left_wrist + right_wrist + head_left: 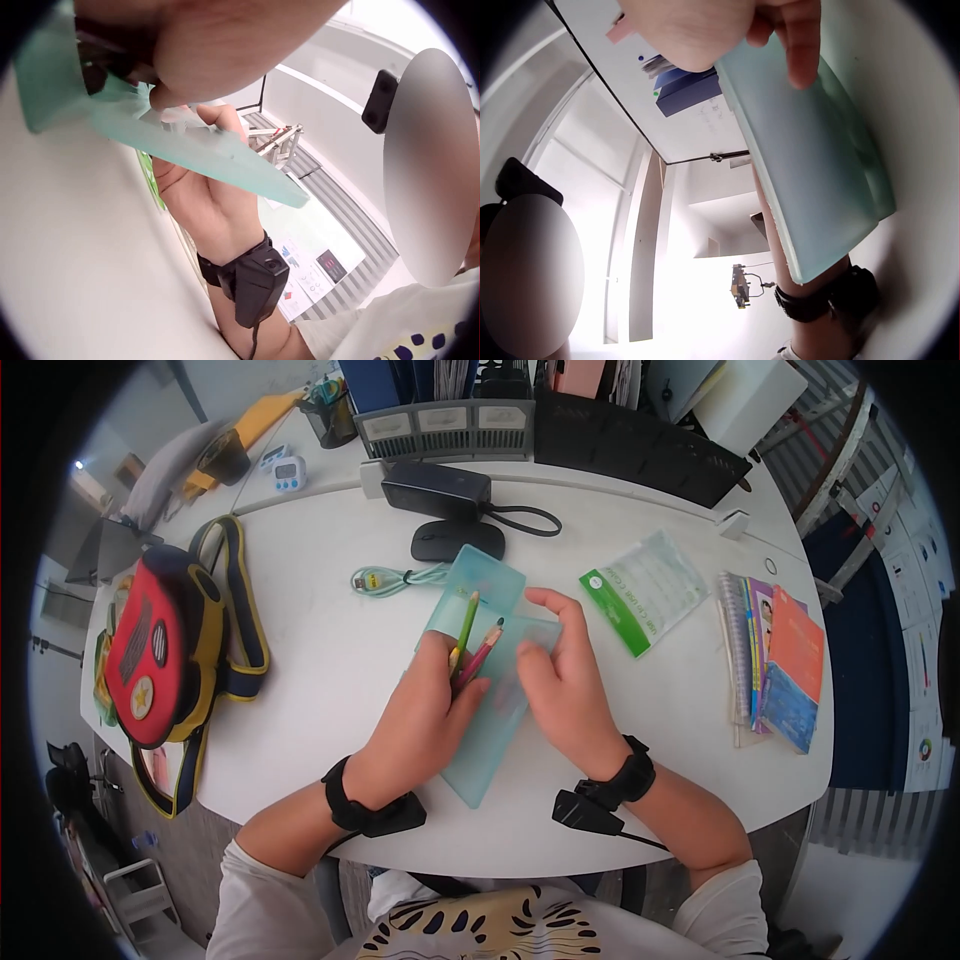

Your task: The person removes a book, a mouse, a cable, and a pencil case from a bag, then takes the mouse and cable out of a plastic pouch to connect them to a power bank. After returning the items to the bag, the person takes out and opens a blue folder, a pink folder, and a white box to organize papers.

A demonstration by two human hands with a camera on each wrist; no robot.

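My left hand (430, 695) grips a few colored pencils between thumb and fingers. A green pencil (467, 622) and a pink pencil (478, 662) stick up out of it, tips pointing away from me. Under and beside that hand lies a translucent teal plastic pencil case (480, 765), with a teal flap-like section (487, 578) at its far end. My right hand (572, 690) holds the case's right side, thumb on top and index finger curled round the far corner. In the right wrist view, the long case (802, 165) stands tilted on edge, fingers at its upper end.
Beyond the case lie a coiled cable (395, 580), a black mouse (458, 541) and a black speaker-like box (436, 490). A red backpack (160, 645) sits left. To the right are a green-and-clear packet (645, 592) and a stack of notebooks (790, 670).
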